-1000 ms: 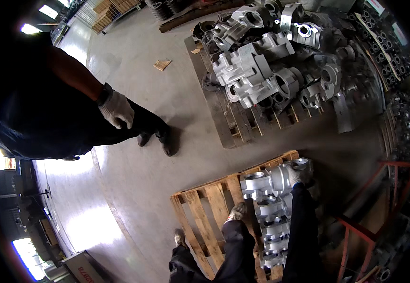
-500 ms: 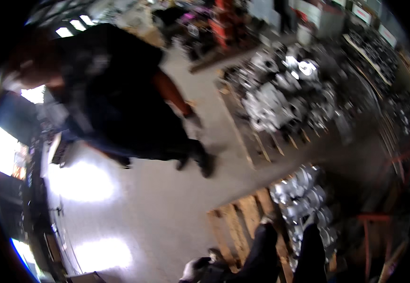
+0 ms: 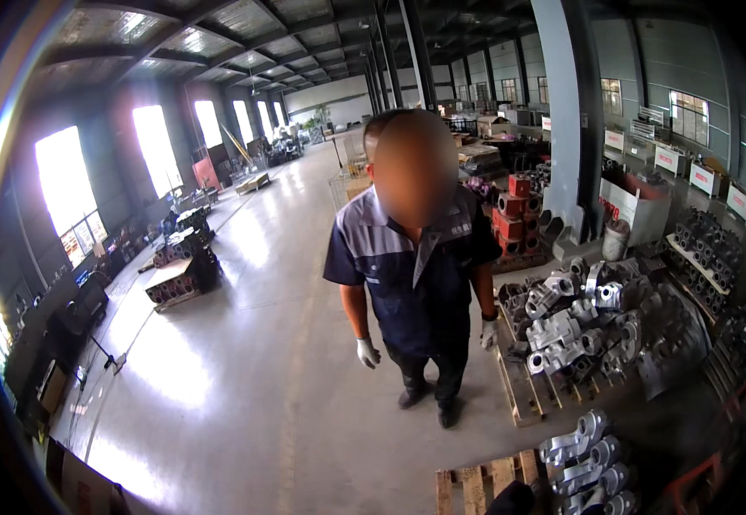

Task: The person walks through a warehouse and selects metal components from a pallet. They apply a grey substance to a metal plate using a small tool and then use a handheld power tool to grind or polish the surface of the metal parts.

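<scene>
Neither of my hands shows in the head view. A dark rounded shape [image 3: 513,498], apparently my clothed knee, pokes up at the lower edge. Beside it lies a wooden pallet [image 3: 473,489] with bare slats on its left part. Silvery metal castings [image 3: 583,468] with round ends are stacked in rows on its right part. A co-worker [image 3: 416,292] in a dark short-sleeved work shirt stands upright just beyond, facing me. Both of that person's gloved hands hang at the sides, the one on the left [image 3: 368,353] with nothing visible in it.
Behind the castings, a second pallet [image 3: 519,399] bears a heap of loose grey castings [image 3: 562,335]. Red blocks [image 3: 510,215] stand near a grey steel column [image 3: 569,112]. Machine parts [image 3: 186,240] sit on a stand at left. Red metal framing [image 3: 699,481] is at lower right.
My view has swung up from the floor to the hall. A gloved hand and my legs at the lower edge have mostly left the picture. The co-worker, bent or side-on before, now faces me.
</scene>
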Demonstrator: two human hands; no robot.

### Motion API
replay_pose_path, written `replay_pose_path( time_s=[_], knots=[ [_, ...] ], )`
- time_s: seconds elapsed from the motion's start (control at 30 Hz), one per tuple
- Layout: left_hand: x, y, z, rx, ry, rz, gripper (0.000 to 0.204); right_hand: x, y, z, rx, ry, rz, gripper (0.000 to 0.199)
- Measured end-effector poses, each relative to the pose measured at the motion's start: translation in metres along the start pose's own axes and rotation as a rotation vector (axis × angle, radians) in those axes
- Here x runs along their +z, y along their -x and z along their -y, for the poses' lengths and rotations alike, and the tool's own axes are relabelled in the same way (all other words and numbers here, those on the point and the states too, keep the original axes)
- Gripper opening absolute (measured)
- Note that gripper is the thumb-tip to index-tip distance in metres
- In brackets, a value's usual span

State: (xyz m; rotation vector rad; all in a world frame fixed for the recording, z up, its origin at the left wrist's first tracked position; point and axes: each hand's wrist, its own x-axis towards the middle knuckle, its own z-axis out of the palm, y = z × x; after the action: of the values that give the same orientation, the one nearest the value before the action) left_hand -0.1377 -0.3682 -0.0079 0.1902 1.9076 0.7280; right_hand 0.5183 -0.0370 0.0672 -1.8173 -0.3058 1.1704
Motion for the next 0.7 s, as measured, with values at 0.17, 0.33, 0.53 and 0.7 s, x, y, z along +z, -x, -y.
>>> replay_pose_path(
  time_s=[0.17,0.33,0.53,0.7],
  knots=[
    [-0.012,0.002,0.013,0.032,0.065,0.019,0.024,-0.015,0.045,-0.004,-0.074,0.06,-0.056,0.024],
    [-0.017,0.026,0.029,0.053,0.093,0.058,0.024,-0.054,0.09,-0.01,-0.148,0.17,-0.158,0.025],
    [-0.01,-0.028,0.036,0.022,0.283,0.112,0.032,-0.095,0.121,-0.002,-0.185,0.306,-0.268,0.028],
    [-0.012,-0.033,0.064,0.064,0.366,0.098,0.033,-0.115,0.138,-0.004,-0.206,0.46,-0.33,0.03]
  ],
)
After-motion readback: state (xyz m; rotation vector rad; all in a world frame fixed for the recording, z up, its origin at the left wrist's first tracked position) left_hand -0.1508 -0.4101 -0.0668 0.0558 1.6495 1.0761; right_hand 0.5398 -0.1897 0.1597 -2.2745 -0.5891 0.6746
